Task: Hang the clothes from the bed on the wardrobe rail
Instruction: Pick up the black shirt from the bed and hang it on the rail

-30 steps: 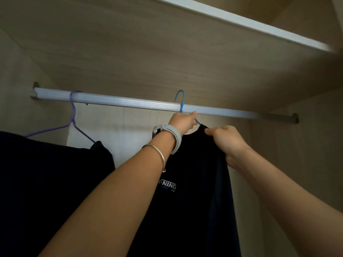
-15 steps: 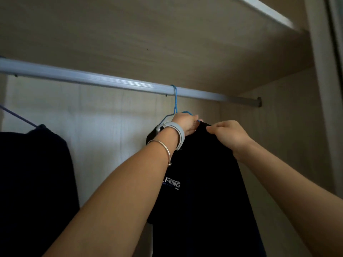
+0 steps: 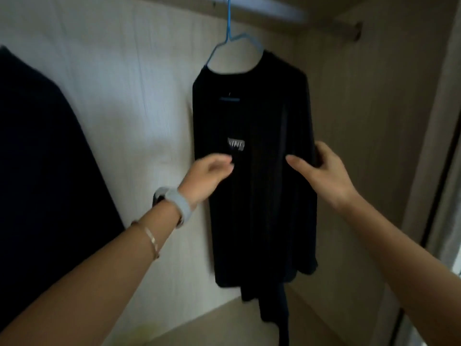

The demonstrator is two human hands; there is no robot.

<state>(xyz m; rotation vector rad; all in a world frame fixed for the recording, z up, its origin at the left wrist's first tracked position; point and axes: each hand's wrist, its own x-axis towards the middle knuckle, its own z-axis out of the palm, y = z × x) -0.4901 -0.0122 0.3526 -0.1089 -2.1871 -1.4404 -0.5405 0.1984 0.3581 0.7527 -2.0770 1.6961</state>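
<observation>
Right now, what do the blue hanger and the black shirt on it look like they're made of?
Blue hanger: thin bent rod, probably wire with a blue plastic coating; the blur leaves that open. Black shirt: soft, thin matte fabric that hangs in long loose folds, likely a light knit.

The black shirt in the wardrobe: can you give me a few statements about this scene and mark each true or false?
1. The black shirt hangs on a blue hanger. True.
2. The left hand wears a wristband. True.
3. The right hand holds the hanger's hook. False: it is at the shirt's right edge, halfway down.
4. The shirt is plain. False: it bears white lettering.
</observation>
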